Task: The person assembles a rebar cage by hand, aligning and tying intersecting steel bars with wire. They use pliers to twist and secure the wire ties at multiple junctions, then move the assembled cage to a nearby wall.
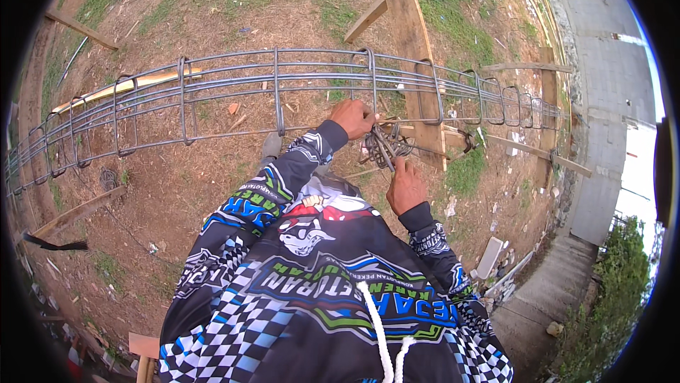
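**Both hands at one joint of the cage**

The steel cage (pixel 278 85) stretches across the front of the person, its long bars running through rings spaced along its length. As a frame it looks assembled. What seems in hand is tying the joint at the near edge, beside one ring (pixel 373 75).

The left hand (pixel 353 119) curls over that edge; how tightly its grip closes, and on what, I cannot tell. The right hand (pixel 407 186) has its grip closed around the lower end of a thin rod (pixel 387 155), which slants up toward the joint. A loose bundle of wire (pixel 370 148) hangs just beside it, between the hands.

This joint appears unfinished. The other rings stand in place, but whether they are tied is too small to tell. A plank (pixel 409 36) lies beyond, on the right.
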`<action>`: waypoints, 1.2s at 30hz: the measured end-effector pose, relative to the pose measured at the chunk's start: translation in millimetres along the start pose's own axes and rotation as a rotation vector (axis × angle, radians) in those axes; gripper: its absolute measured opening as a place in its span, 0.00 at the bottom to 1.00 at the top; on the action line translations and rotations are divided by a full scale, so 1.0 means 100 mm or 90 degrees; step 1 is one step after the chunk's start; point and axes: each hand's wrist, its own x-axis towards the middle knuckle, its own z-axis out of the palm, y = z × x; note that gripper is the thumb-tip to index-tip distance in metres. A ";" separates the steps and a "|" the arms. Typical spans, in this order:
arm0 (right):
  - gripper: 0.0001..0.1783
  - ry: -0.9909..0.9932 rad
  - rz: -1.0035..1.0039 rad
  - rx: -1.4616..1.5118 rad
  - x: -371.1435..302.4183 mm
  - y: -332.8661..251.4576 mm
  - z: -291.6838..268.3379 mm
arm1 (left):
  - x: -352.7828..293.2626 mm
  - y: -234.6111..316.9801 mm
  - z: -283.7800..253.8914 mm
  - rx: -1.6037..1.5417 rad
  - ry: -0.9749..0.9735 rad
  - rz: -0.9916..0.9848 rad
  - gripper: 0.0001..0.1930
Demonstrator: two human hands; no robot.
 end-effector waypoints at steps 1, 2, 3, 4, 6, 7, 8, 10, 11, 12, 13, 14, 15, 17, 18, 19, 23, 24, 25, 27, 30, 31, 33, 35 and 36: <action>0.24 0.007 0.002 0.027 -0.01 0.00 0.00 | 0.00 0.00 -0.01 -0.008 -0.002 -0.006 0.20; 0.23 0.021 -0.011 0.028 0.00 0.05 0.02 | -0.01 0.04 -0.03 -0.017 -0.008 -0.011 0.20; 0.22 0.035 -0.030 0.030 0.07 0.16 0.07 | -0.01 0.06 -0.04 -0.024 -0.009 -0.019 0.20; 0.22 0.049 -0.049 0.033 0.14 0.27 0.06 | -0.01 0.05 -0.03 -0.019 -0.009 -0.017 0.20; 0.19 0.019 -0.139 -0.103 0.33 0.46 -0.21 | 0.01 0.00 0.00 -0.008 -0.012 -0.012 0.20; 0.18 0.000 -0.180 -0.170 0.40 0.50 -0.35 | 0.00 -0.04 0.04 -0.028 -0.010 -0.011 0.20; 0.17 -0.014 -0.206 -0.191 0.47 0.45 -0.54 | 0.03 -0.09 0.07 -0.048 -0.005 -0.010 0.20; 0.15 -0.047 -0.276 -0.241 0.70 0.31 -0.99 | 0.06 -0.14 0.08 -0.072 0.006 -0.027 0.20; 0.15 -0.090 -0.290 -0.290 0.81 0.27 -1.12 | 0.05 -0.14 0.08 -0.078 -0.001 -0.036 0.20; 0.15 -0.134 -0.304 -0.337 0.96 0.25 -1.22 | 0.05 -0.14 0.09 -0.083 -0.009 -0.046 0.20; 0.15 -0.177 -0.318 -0.384 1.11 0.20 -1.31 | 0.07 -0.15 0.09 -0.059 -0.012 -0.051 0.20; 0.15 -0.189 -0.357 -0.414 1.28 0.13 -1.42 | 0.08 -0.16 0.12 -0.036 -0.017 -0.059 0.20; 0.14 -0.201 -0.398 -0.443 1.45 0.05 -1.52 | 0.07 -0.17 0.14 -0.013 -0.020 -0.068 0.19; 0.15 -0.220 -0.450 -0.487 1.60 -0.01 -1.56 | 0.04 -0.16 0.14 -0.029 0.005 -0.068 0.19; 0.15 -0.227 -0.466 -0.502 1.64 -0.01 -1.55 | 0.02 -0.14 0.13 -0.035 0.019 -0.068 0.19; 0.15 -0.235 -0.479 -0.516 1.66 0.00 -1.55 | 0.02 -0.11 0.13 -0.046 0.017 -0.090 0.20; 0.14 -0.195 -0.389 -0.292 1.07 0.36 -1.22 | -0.02 0.02 0.01 -0.040 0.016 -0.074 0.21; 0.14 -0.166 -0.394 -0.193 0.96 0.48 -1.06 | -0.01 -0.01 0.02 -0.042 0.020 -0.077 0.21; 0.14 -0.335 -0.215 0.045 0.90 0.50 -0.96 | 0.00 -0.05 0.05 -0.043 0.018 -0.072 0.21; 0.16 -0.625 0.175 0.533 0.83 0.52 -0.78 | 0.00 -0.05 0.07 -0.030 0.019 -0.065 0.21; 0.20 -0.659 0.130 0.648 0.76 0.60 -0.61 | 0.00 -0.01 0.07 -0.019 0.015 -0.082 0.21; 0.23 -0.626 0.132 0.616 0.73 0.62 -0.63 | 0.01 -0.03 0.08 -0.021 0.008 -0.080 0.21; 0.26 -0.489 0.074 0.505 0.63 0.52 -0.72 | 0.03 -0.07 0.09 -0.026 -0.008 -0.079 0.21; 0.31 -0.280 -0.151 0.176 0.59 0.54 -0.76 | 0.05 -0.08 0.09 -0.025 -0.008 -0.089 0.21; 0.31 -0.198 -0.172 0.069 0.51 0.53 -0.78 | 0.05 -0.07 0.09 -0.025 -0.008 -0.094 0.21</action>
